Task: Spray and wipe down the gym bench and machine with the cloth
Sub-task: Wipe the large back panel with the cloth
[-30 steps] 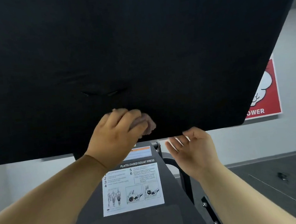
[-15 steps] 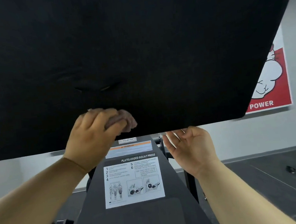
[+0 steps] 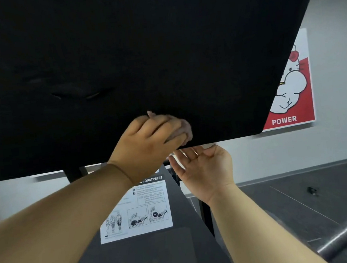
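Head camera, looking up. A large black pad [image 3: 160,47] of the plate-loaded squat press fills the upper frame.

My left hand [image 3: 148,146] grips a bunched pinkish cloth [image 3: 184,130], fingers curled over it, and presses it against the pad near its lower edge for wiping. My right hand [image 3: 205,166] is empty and relaxed, palm towards me. Its fingertips touch the pad's bottom edge, I judge to steady the pad against the wiping pressure.

Below is the grey machine frame [image 3: 159,257] with an instruction sticker [image 3: 142,212]. My left wrist partly covers it, so only "QUAT PRESS" is readable.

Most of the cloth is hidden under my fingers. No spray bottle is in view. The pad's top and left run out of frame, and its corner cuts off a red "POWER" poster [image 3: 291,90].
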The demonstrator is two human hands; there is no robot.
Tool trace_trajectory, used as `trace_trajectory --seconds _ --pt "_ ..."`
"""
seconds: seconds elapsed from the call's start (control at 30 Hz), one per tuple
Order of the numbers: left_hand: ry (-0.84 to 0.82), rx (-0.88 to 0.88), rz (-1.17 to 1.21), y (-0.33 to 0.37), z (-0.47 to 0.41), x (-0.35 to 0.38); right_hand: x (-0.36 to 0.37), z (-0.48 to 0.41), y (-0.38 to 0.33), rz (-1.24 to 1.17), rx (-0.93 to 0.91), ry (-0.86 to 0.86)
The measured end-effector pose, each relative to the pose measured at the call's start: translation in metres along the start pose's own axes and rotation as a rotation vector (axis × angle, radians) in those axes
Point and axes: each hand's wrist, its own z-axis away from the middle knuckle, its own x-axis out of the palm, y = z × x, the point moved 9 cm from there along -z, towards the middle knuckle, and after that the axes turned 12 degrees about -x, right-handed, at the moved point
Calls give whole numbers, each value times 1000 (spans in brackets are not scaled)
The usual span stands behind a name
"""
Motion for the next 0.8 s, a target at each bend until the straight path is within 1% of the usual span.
trace_trajectory --seconds 0.1,0.17,0.23,0.3,0.33,0.37,0.4,0.47,0.5,0.53,0.6,0.67,0.73,0.8 --pt "-140 72 -114 -7 47 11 -3 0 2 -1 10 -8" --pt "-216 68 -169 -19 76 8 -5 1 1 41 21 3" --pt "-248 -7 -91 -32 87 -6 -3 2 -1 116 35 -13" --pt "-257 -84 19 -39 81 -22 -3 7 -3 181 59 -13" --pt "-287 -145 94 -40 73 -27 -4 11 -3 234 74 -4" --pt "-342 -255 196 -41 65 -30 -3 18 -3 293 95 -5" --pt "-421 -426 314 -44 58 -32 -2 26 -1 349 126 -22" --pt "-592 -850 557 -44 52 -37 5 49 1 454 189 -103" --pt "-637 -1024 694 -37 54 -40 9 60 1 497 203 -142" --pt "-641 -1136 826 -27 55 -42 12 70 -3 536 201 -171" --pt "-594 -1281 1077 -8 50 -52 17 89 -17 625 160 -193" --pt "-576 -1395 1260 7 49 -60 16 105 -36 711 94 -148" --pt "-628 -1518 1369 22 56 -63 11 118 -57 822 23 -70" --pt "-699 -1633 1546 40 62 -64 10 132 -71 921 -23 -18"
